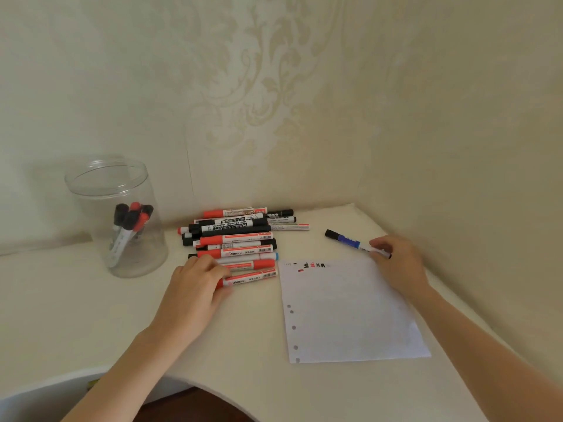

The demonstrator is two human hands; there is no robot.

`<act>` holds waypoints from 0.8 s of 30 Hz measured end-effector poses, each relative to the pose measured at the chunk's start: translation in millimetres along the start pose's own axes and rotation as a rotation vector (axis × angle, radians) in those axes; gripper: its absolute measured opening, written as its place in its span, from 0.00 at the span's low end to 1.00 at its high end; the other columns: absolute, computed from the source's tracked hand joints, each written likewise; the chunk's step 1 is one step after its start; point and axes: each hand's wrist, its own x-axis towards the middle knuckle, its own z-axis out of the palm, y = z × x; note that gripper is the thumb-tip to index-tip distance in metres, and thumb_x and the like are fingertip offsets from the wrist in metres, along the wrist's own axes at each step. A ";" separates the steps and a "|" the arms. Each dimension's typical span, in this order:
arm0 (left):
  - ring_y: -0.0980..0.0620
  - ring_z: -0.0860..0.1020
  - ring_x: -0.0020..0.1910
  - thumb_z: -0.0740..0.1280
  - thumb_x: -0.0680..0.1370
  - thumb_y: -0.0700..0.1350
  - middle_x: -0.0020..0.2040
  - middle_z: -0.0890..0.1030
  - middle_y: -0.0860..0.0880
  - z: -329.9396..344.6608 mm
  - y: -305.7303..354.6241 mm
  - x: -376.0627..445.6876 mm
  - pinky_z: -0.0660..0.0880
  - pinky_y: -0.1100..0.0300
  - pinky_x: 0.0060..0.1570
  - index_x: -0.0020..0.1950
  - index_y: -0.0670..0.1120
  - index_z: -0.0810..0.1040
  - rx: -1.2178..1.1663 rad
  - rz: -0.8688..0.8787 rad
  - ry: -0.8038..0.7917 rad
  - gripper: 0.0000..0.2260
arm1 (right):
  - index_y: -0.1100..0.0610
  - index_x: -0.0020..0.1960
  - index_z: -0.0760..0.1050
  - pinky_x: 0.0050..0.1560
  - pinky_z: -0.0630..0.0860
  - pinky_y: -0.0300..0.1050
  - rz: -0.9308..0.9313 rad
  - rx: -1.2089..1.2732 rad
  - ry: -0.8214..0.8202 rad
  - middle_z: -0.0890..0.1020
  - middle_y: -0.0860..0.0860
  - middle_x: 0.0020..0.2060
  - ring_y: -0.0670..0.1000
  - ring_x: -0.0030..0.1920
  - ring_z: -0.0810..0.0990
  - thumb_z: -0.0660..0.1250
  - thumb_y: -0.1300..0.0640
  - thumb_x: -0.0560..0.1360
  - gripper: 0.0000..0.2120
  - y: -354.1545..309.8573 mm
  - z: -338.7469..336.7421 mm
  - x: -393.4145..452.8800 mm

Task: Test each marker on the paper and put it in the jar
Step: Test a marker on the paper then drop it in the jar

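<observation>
A: Left of table?
B: Clear jar [117,220], upright, several markers inside.

A: Centre?
B: Marker pile [234,239]; left hand [198,281] grips the nearest red marker [253,278] by its end.

A: Right?
B: Paper [350,312], small test marks along top edge. Right hand [396,263] pinches a blue marker [350,240], capped, just beyond the paper.

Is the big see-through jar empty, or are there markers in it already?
Not empty. The jar stands upright with no lid, and a few red and black capped markers lean inside it.
</observation>
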 end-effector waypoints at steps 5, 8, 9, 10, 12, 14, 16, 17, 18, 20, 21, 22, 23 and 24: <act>0.48 0.78 0.42 0.71 0.75 0.43 0.47 0.80 0.49 2.0 11.1 -1.2 0.74 0.58 0.37 0.54 0.47 0.76 -0.060 0.003 0.004 0.09 | 0.50 0.56 0.81 0.57 0.75 0.47 -0.143 -0.004 0.174 0.80 0.48 0.53 0.51 0.52 0.79 0.73 0.57 0.74 0.10 -17.8 -7.1 -16.5; 0.58 0.71 0.33 0.60 0.82 0.47 0.40 0.74 0.55 -6.1 41.1 8.6 0.64 0.66 0.29 0.57 0.50 0.70 -0.316 -0.038 0.015 0.05 | 0.51 0.52 0.82 0.35 0.71 0.36 -0.030 0.412 -0.083 0.78 0.47 0.37 0.46 0.32 0.73 0.74 0.45 0.72 0.13 -70.7 -14.5 -56.7; 0.58 0.70 0.32 0.58 0.82 0.48 0.38 0.73 0.56 -6.7 55.6 14.2 0.65 0.65 0.30 0.57 0.51 0.70 -0.410 -0.030 0.002 0.05 | 0.52 0.53 0.82 0.31 0.68 0.37 0.074 0.571 -0.313 0.76 0.49 0.33 0.47 0.29 0.70 0.72 0.40 0.70 0.19 -87.1 -14.3 -72.6; 0.57 0.70 0.32 0.57 0.83 0.49 0.37 0.73 0.55 -5.0 70.3 19.9 0.66 0.64 0.31 0.57 0.51 0.70 -0.475 0.001 -0.011 0.06 | 0.52 0.53 0.82 0.28 0.63 0.38 0.161 0.667 -0.505 0.73 0.50 0.31 0.48 0.28 0.66 0.69 0.36 0.68 0.23 -99.0 -12.2 -85.9; 0.58 0.73 0.39 0.56 0.83 0.49 0.42 0.76 0.54 1.2 96.6 27.3 0.68 0.64 0.37 0.57 0.50 0.73 -0.520 0.109 -0.045 0.08 | 0.50 0.41 0.80 0.27 0.55 0.39 0.200 0.741 -0.661 0.69 0.50 0.27 0.48 0.26 0.60 0.64 0.32 0.69 0.22 -113.3 -4.0 -103.3; 0.54 0.75 0.48 0.54 0.84 0.49 0.48 0.77 0.52 10.2 114.5 28.5 0.73 0.56 0.47 0.60 0.50 0.73 -0.482 0.212 -0.112 0.10 | 0.52 0.29 0.68 0.29 0.51 0.41 0.245 0.812 -0.633 0.63 0.50 0.24 0.48 0.26 0.56 0.62 0.33 0.73 0.25 -118.0 2.3 -107.6; 0.52 0.75 0.50 0.53 0.84 0.49 0.50 0.76 0.51 14.7 122.3 27.9 0.73 0.54 0.48 0.62 0.51 0.71 -0.445 0.254 -0.134 0.11 | 0.52 0.30 0.61 0.29 0.50 0.42 0.277 0.842 -0.531 0.59 0.49 0.24 0.48 0.25 0.55 0.63 0.39 0.78 0.25 -113.7 3.2 -104.5; 0.51 0.75 0.49 0.53 0.84 0.50 0.48 0.76 0.52 14.8 123.8 28.2 0.73 0.53 0.47 0.61 0.52 0.70 -0.452 0.264 -0.131 0.10 | 0.52 0.32 0.62 0.29 0.50 0.42 0.272 0.850 -0.506 0.60 0.48 0.24 0.47 0.25 0.55 0.62 0.42 0.80 0.23 -109.3 2.3 -102.7; 0.51 0.75 0.47 0.53 0.84 0.51 0.47 0.75 0.53 14.4 124.7 28.4 0.73 0.53 0.45 0.58 0.53 0.70 -0.468 0.275 -0.134 0.08 | 0.53 0.34 0.62 0.28 0.50 0.42 0.259 0.848 -0.491 0.60 0.48 0.23 0.47 0.24 0.56 0.62 0.43 0.81 0.21 -104.9 0.9 -102.4; 0.52 0.75 0.45 0.55 0.84 0.51 0.45 0.76 0.55 13.0 126.9 28.9 0.72 0.55 0.42 0.54 0.55 0.68 -0.496 0.297 -0.149 0.04 | 0.54 0.36 0.64 0.27 0.52 0.41 0.235 0.864 -0.461 0.61 0.47 0.23 0.47 0.24 0.56 0.62 0.44 0.81 0.20 -98.7 -1.1 -104.5; 0.53 0.75 0.44 0.55 0.84 0.51 0.44 0.76 0.56 12.2 128.3 29.5 0.71 0.56 0.41 0.53 0.56 0.68 -0.511 0.301 -0.156 0.04 | 0.54 0.35 0.64 0.27 0.52 0.41 0.237 0.887 -0.444 0.61 0.48 0.23 0.47 0.23 0.56 0.63 0.45 0.81 0.20 -96.3 -1.4 -105.4; 0.54 0.75 0.44 0.56 0.84 0.51 0.43 0.76 0.58 11.6 129.5 30.5 0.70 0.58 0.40 0.53 0.57 0.69 -0.523 0.295 -0.166 0.04 | 0.54 0.35 0.65 0.26 0.52 0.41 0.249 0.914 -0.427 0.61 0.48 0.22 0.47 0.23 0.56 0.63 0.45 0.80 0.20 -95.6 -2.2 -106.4; 0.54 0.75 0.43 0.56 0.84 0.51 0.43 0.76 0.59 10.7 130.6 31.4 0.69 0.59 0.40 0.54 0.59 0.70 -0.536 0.287 -0.179 0.04 | 0.55 0.35 0.66 0.26 0.52 0.41 0.255 0.938 -0.416 0.61 0.48 0.22 0.47 0.23 0.56 0.64 0.46 0.80 0.20 -95.9 -3.2 -107.6; 0.55 0.76 0.43 0.56 0.84 0.51 0.43 0.77 0.59 9.7 131.8 31.6 0.70 0.60 0.39 0.56 0.60 0.70 -0.548 0.275 -0.198 0.06 | 0.55 0.35 0.67 0.27 0.51 0.42 0.250 0.956 -0.419 0.61 0.48 0.22 0.47 0.23 0.55 0.64 0.47 0.80 0.19 -95.7 -3.9 -108.5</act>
